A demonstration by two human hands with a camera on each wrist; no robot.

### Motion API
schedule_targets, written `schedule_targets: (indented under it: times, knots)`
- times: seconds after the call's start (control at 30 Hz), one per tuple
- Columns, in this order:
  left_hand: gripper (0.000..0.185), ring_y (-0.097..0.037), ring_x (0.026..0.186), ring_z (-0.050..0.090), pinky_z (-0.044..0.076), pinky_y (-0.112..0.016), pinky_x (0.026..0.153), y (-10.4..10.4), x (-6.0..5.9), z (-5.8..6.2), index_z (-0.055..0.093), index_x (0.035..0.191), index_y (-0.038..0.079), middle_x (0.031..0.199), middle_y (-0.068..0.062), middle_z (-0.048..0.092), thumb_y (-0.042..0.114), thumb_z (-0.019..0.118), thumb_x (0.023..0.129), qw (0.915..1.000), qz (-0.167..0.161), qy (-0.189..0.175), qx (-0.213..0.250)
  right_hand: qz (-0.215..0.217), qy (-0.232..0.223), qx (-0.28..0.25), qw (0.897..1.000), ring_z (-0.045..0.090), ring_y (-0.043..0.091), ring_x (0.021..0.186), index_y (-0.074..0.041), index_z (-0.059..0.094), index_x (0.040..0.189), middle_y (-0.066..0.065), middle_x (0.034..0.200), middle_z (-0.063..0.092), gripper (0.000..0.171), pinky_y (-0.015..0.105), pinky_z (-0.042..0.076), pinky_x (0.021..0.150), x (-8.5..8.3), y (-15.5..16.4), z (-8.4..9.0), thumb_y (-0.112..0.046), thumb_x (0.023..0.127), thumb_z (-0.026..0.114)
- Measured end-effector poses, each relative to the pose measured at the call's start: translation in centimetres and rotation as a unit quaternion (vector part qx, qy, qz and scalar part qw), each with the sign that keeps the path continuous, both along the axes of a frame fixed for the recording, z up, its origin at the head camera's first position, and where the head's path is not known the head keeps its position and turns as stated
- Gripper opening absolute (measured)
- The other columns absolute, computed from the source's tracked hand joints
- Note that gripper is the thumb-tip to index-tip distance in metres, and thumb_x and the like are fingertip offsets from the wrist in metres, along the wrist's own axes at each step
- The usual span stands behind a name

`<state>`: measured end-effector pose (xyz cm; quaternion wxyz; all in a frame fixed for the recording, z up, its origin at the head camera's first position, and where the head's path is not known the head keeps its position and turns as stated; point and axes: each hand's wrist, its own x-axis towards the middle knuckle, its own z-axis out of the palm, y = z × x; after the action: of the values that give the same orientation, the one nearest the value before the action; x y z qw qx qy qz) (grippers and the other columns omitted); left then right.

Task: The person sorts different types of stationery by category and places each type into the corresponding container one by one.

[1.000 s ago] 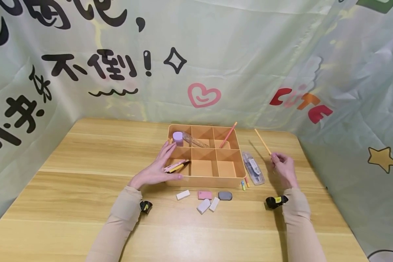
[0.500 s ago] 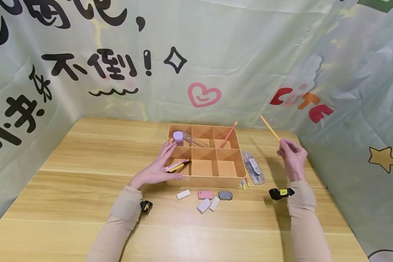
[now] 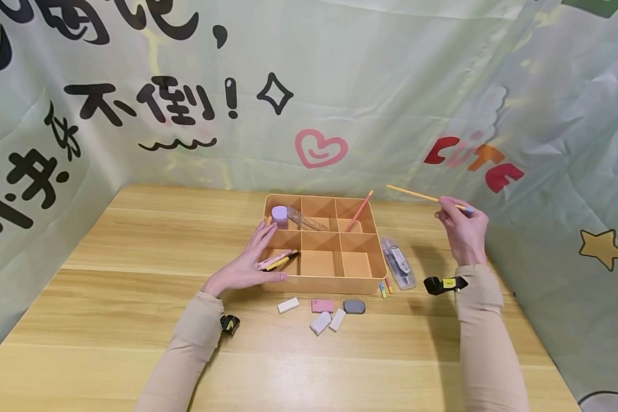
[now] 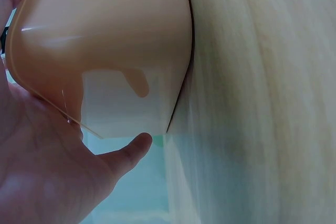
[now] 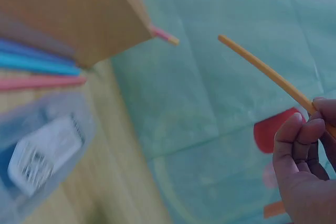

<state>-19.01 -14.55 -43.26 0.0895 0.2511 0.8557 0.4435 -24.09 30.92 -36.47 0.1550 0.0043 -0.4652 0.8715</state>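
My right hand (image 3: 462, 226) pinches a thin yellow pencil (image 3: 413, 194), raised to the right of the box; the pencil lies nearly level, its plain end toward the left. In the right wrist view the same pencil (image 5: 268, 73) slants up out of my fingertips. My left hand (image 3: 247, 260) rests at the left side of an orange divided box (image 3: 335, 285), fingers straight along the edge and thumb stretched by the front wall. Inside the box are a clear tube with a purple cap (image 3: 280, 215), a pink pencil (image 3: 359, 212) leaning out, and a few pens (image 3: 280, 262).
Right of the box lies a clear plastic case (image 3: 399, 264), with pencils (image 3: 383, 290) poking out between it and the box. In front sit several erasers, among them a pink one (image 3: 322, 306) and a grey one (image 3: 354, 308). A printed cloth (image 3: 391, 114) hangs behind the table.
My right hand has lifted away to the right and back with the yellow pencil, which has tipped from steep to nearly level. My left hand and the box stay put.
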Motion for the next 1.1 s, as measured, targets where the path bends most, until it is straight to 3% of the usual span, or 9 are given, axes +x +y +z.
schedule_targets:
  times: [0.13,0.27,0.43,0.6,0.77,0.93,1.1]
  knots:
    - [0.119,-0.026,0.158,-0.015,0.011,-0.069,0.123,0.0,0.0,0.0,0.003,0.164,0.015,0.172,-0.004,-0.008,0.040,0.084,0.080,1.0000,0.000,-0.001,-0.001,0.043,0.000,-0.016,0.999,0.067,0.017,0.059,0.008,0.075,0.088,0.012,0.077,0.075,0.014,0.026,0.060,0.063,-0.5,-0.5,0.6,0.013,0.091,0.062]
    - [0.119,-0.026,0.158,-0.015,0.012,-0.069,0.123,-0.1,0.0,-0.1,0.003,0.164,0.015,0.172,-0.004,-0.008,0.040,0.084,0.081,1.0000,0.001,-0.003,-0.001,0.078,-0.002,0.004,0.997,0.067,0.017,0.062,0.007,0.074,0.089,0.011,0.081,0.075,0.014,0.025,0.060,0.066,-1.1,-1.2,0.8,0.008,0.093,0.061]
    - [0.119,-0.027,0.159,-0.015,0.011,-0.069,0.123,0.0,0.0,0.0,0.003,0.164,0.015,0.172,-0.006,-0.008,0.041,0.084,0.081,1.0000,-0.001,-0.003,0.001,0.077,0.000,0.101,0.992,0.065,0.013,0.066,0.001,0.073,0.090,0.004,0.081,0.072,0.015,0.022,0.060,0.069,-1.8,-2.4,0.7,-0.003,0.097,0.060]
    - [0.118,-0.029,0.158,-0.014,0.011,-0.070,0.122,0.0,0.0,0.0,0.004,0.163,0.013,0.172,-0.007,-0.007,0.041,0.083,0.081,1.0000,-0.004,0.002,0.006,0.051,-0.004,0.209,0.976,0.065,0.009,0.073,-0.006,0.071,0.091,0.000,0.081,0.069,0.014,0.019,0.060,0.073,-2.6,-3.6,0.4,-0.010,0.099,0.060]
    - [0.118,-0.029,0.158,-0.015,0.011,-0.070,0.122,0.0,0.1,0.0,0.004,0.163,0.012,0.172,-0.009,-0.008,0.043,0.083,0.081,0.9999,-0.006,-0.005,0.010,0.081,-0.025,0.239,0.967,0.070,0.010,0.073,-0.003,0.065,0.094,0.000,0.081,0.070,0.013,0.022,0.062,0.076,-3.2,-4.6,0.0,-0.012,0.101,0.059]
    - [0.118,-0.029,0.158,-0.015,0.013,-0.069,0.122,-0.1,0.2,0.0,0.003,0.163,0.012,0.171,-0.009,-0.009,0.043,0.083,0.081,0.9999,-0.005,-0.007,0.010,0.127,-0.051,0.281,0.950,0.073,0.011,0.073,-0.002,0.063,0.097,0.000,0.083,0.071,0.013,0.025,0.063,0.077,-3.5,-5.4,-0.4,-0.012,0.102,0.056]
    - [0.118,-0.029,0.158,-0.015,0.011,-0.069,0.122,-0.1,0.2,0.1,0.004,0.163,0.012,0.171,-0.010,-0.008,0.043,0.082,0.081,1.0000,-0.003,-0.004,0.007,0.139,-0.075,0.320,0.934,0.072,0.009,0.070,0.006,0.058,0.103,-0.002,0.078,0.071,0.013,0.025,0.063,0.073,-4.2,-6.3,-0.9,-0.007,0.102,0.056]
